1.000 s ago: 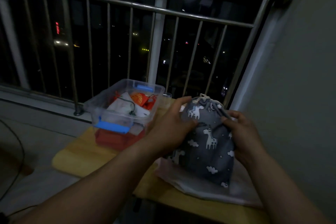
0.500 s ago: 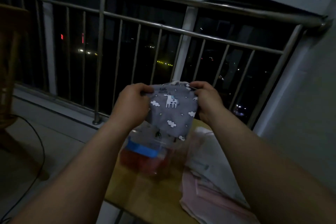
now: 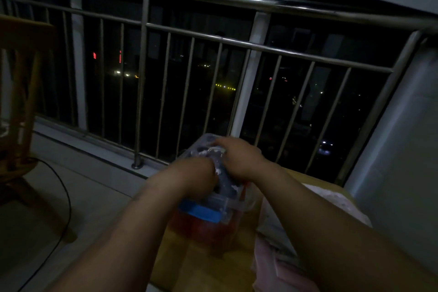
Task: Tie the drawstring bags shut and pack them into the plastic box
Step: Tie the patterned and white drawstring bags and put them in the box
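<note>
1. Dim light, and both hands and the bag are motion-blurred; fine detail is limited.
2. Bag [image 3: 224,178]: grey with white print, bunched up. It sits at the open top of the box [image 3: 228,204], its lower part below the rim. Cannot tell if the drawstring is tied.
3. Left hand [image 3: 189,178]: back toward the camera, fingers curled down against the bag's left side and gripping it. Fingertips hidden.
4. Right hand [image 3: 239,159]: laid over the top right of the bag, fingers curled round the gathered fabric and holding it.
5. The hands are close together with the bag between them, and both are above the box.
6. Box: clear plastic with a blue latch [image 3: 200,212] on the near wall. Red items [image 3: 203,229] show through the wall below the latch.
7. The box stands on a yellow table [image 3: 208,268], near its far left part.
8. Pale pink and white cloths [image 3: 277,272] lie on the table just right of the box.
9. Surroundings: metal railing [image 3: 213,42] behind the table, wooden chair [image 3: 21,92] at far left, dark cable [image 3: 67,201] on the floor.
</note>
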